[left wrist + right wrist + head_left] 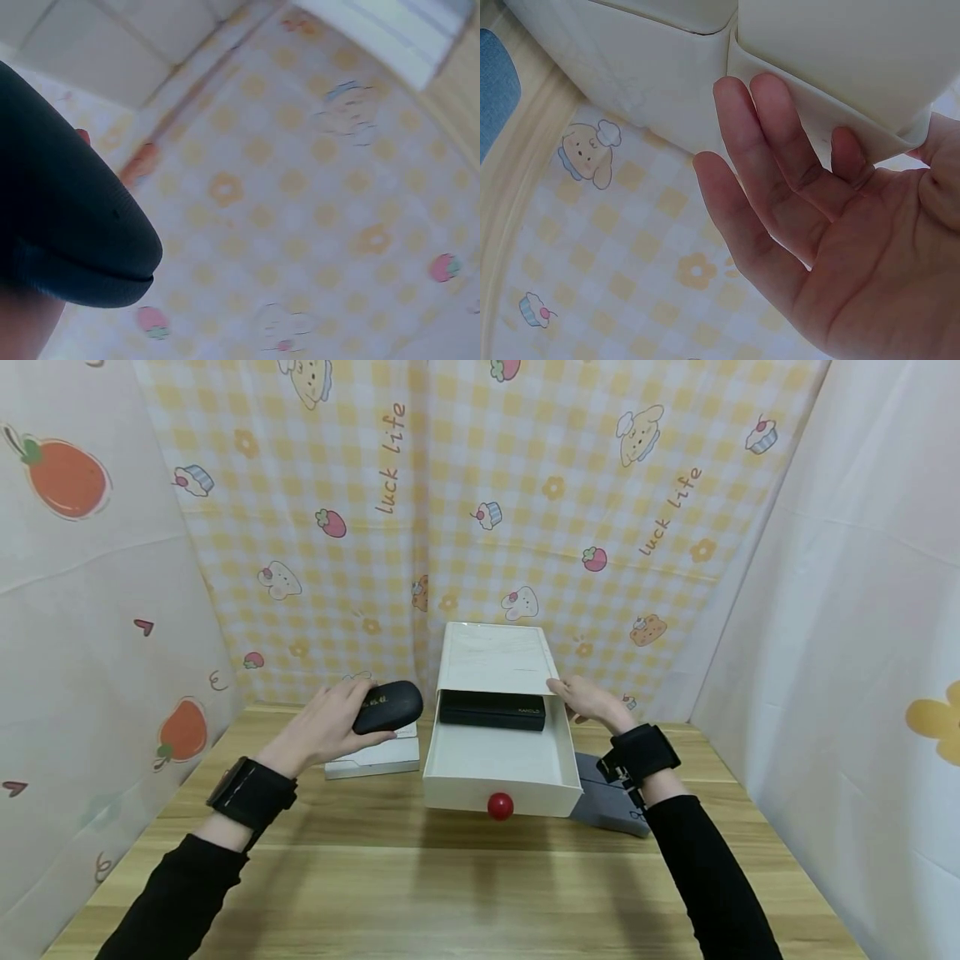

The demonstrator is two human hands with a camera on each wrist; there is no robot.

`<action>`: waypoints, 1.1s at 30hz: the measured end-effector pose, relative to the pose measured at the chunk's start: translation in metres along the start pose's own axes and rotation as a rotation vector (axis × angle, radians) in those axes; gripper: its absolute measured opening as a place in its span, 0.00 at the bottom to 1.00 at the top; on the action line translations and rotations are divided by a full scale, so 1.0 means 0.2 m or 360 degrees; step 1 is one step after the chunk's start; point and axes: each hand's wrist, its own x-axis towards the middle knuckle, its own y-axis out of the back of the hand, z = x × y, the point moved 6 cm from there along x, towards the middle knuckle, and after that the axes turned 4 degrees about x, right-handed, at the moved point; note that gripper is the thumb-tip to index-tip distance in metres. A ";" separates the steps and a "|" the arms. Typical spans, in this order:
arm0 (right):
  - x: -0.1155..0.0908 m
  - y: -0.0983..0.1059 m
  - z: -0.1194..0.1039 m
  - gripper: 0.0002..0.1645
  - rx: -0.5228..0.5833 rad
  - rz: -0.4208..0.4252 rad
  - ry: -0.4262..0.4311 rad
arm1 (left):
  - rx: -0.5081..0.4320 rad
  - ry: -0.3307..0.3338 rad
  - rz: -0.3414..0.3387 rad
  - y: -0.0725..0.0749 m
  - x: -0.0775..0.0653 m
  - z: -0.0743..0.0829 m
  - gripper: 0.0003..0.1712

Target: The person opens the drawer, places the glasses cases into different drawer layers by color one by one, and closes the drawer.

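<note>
My left hand (pixel 322 727) grips a black, rounded hard glasses case (pixel 388 707) with small lettering, held above the table. Its seam and rounded end show close up in the left wrist view, where the black case (pixel 82 202) covers the left side. A white drawer box (pixel 495 656) stands mid-table, its drawer (pixel 502 760) pulled out, with a red round knob (pixel 500 806). Inside at the back lies a long black case (pixel 491 710). My right hand (pixel 592 700) holds the box's right side near the cover's front corner; in the right wrist view several fingers (pixel 780 165) extend along the wall.
White flat boxes (pixel 372 764) lie behind and below the left hand. A grey glasses case (pixel 609 797) with a glasses mark lies right of the drawer, under the right wrist. A checked curtain (pixel 487 552) hangs behind the wooden table (pixel 465 893), with white cloth at both sides.
</note>
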 end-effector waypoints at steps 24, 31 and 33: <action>0.00 0.00 -0.01 0.32 -0.0006 0.0022 -0.0026 | 0.0078 -0.0444 -0.0155 0.11 0.29 0.65 0.42; -0.01 0.00 -0.01 0.32 -0.0017 0.0021 -0.0029 | 0.0096 -0.0479 -0.0373 -0.03 0.35 0.75 0.42; -0.01 0.00 -0.01 0.32 -0.0011 0.0016 -0.0028 | 0.0111 -0.0480 -0.0434 -0.07 0.36 0.76 0.42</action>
